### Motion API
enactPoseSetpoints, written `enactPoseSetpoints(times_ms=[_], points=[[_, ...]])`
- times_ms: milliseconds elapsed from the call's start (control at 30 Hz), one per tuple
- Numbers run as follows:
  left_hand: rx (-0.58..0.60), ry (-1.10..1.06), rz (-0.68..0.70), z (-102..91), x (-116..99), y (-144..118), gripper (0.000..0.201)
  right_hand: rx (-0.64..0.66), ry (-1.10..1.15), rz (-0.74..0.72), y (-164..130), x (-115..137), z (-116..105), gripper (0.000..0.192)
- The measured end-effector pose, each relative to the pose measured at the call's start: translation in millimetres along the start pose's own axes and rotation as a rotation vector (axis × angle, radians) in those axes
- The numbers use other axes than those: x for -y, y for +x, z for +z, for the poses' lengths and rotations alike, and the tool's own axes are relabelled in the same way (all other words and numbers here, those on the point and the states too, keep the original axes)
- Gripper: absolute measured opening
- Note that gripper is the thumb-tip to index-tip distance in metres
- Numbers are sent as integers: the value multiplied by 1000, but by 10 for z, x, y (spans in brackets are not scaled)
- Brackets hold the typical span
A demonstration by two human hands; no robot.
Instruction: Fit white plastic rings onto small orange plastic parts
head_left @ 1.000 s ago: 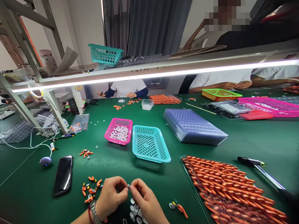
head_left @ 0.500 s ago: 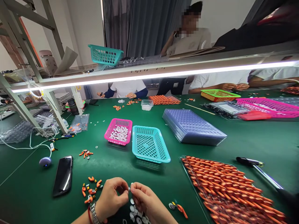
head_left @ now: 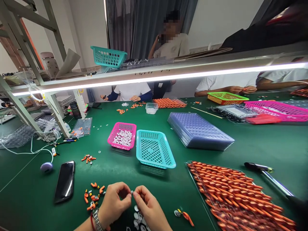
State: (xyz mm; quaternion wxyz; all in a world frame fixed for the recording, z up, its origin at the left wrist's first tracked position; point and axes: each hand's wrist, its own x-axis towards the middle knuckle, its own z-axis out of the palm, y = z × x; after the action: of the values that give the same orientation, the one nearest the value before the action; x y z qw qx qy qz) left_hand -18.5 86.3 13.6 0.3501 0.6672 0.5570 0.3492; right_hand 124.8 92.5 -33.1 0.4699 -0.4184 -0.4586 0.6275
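Note:
My left hand (head_left: 115, 199) is closed in a pinch, its thumb and forefinger meeting my right hand's fingertips. A small pale round part (head_left: 132, 192), mostly hidden, sits between the fingertips of both hands. My right hand (head_left: 149, 205) is closed in a pinch too. Below it lies a loose pile of white round pieces (head_left: 137, 216), partly covered by that hand. Left of my wrists are scattered orange earbud-shaped parts (head_left: 93, 197). One more orange part (head_left: 188, 218) lies to the right beside a silvery disc (head_left: 177, 213).
Ahead stand a pink basket (head_left: 110, 141) of white pieces and a turquoise basket (head_left: 172, 160). At right are a tray of orange parts (head_left: 233, 189), stacked clear trays (head_left: 202, 131) and a black-and-chrome tool (head_left: 276, 181). A phone (head_left: 64, 181) lies left. Co-workers sit opposite.
My right hand has shifted slightly left and its fingers have closed nearer my left fingertips. The person standing behind the shelf has moved left.

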Motion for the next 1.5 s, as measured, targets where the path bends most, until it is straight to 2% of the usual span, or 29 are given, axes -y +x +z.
enactPoseSetpoints(times_ms=[200, 500, 767, 1133, 1500], points=[[1, 5, 9, -1, 15, 0, 10, 10, 18, 15, -15, -28, -5, 48], [17, 0, 39, -10, 2, 2, 11, 76, 195, 233, -12, 116, -1, 49], [12, 0, 55, -10, -25, -6, 11, 107, 315, 331, -26, 202, -4, 48], [31, 10, 43, -22, -56, -15, 9, 29, 300, 279, -13, 156, -1, 48], [49, 3, 33, -28, -40, -18, 10, 53, 328, 303, -26, 145, -18, 41]])
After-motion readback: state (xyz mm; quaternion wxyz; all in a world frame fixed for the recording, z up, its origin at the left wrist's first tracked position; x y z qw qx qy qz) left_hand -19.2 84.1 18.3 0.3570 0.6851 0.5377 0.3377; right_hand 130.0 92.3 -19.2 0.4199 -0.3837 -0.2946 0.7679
